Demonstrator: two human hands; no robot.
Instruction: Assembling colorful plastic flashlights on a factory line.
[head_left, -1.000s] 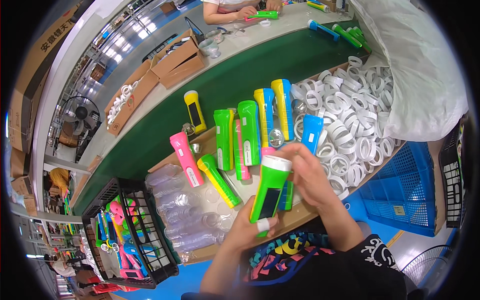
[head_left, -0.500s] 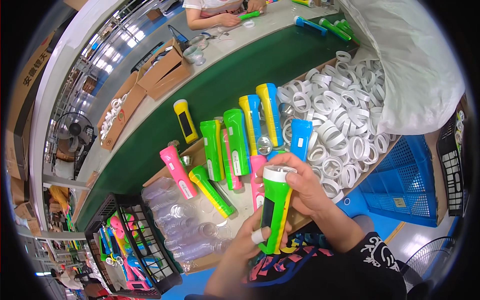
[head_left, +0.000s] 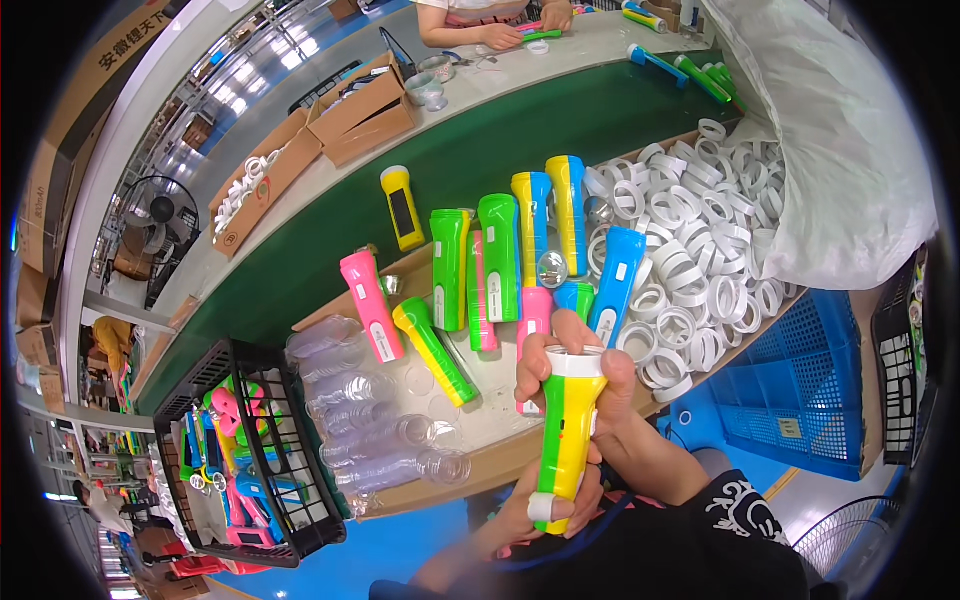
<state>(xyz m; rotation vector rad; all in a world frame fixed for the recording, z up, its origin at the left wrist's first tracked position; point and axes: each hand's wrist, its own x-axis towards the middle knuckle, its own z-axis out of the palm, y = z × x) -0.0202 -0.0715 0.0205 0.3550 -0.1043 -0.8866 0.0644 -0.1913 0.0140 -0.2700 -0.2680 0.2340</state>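
Note:
A green-and-yellow flashlight (head_left: 566,430) stands nearly upright in front of me, its head end up. My left hand (head_left: 515,515) is closed around its lower end; a white band wraps one finger. At the top, the fingers of my right hand (head_left: 618,395) curl round the white ring (head_left: 576,363) on the flashlight's head. Just beyond my hands lie more flashlights: a blue one (head_left: 617,285), a pink one (head_left: 372,305), a green one (head_left: 500,255) and several others in mixed colours. To their right is a large heap of white rings (head_left: 690,250).
Stacks of clear plastic discs (head_left: 370,420) lie at the tray's left. A black crate (head_left: 290,450) holds coloured flashlights. On the right are a blue crate (head_left: 795,390) and a white sack (head_left: 840,150). Across the green belt (head_left: 330,240), a person (head_left: 490,25) works beside open cardboard boxes (head_left: 360,115).
The flashlight has turned about its length, so its yellow side now faces me and the dark panel is out of sight. My right hand has shifted its grip on the ring. The view has shifted slightly.

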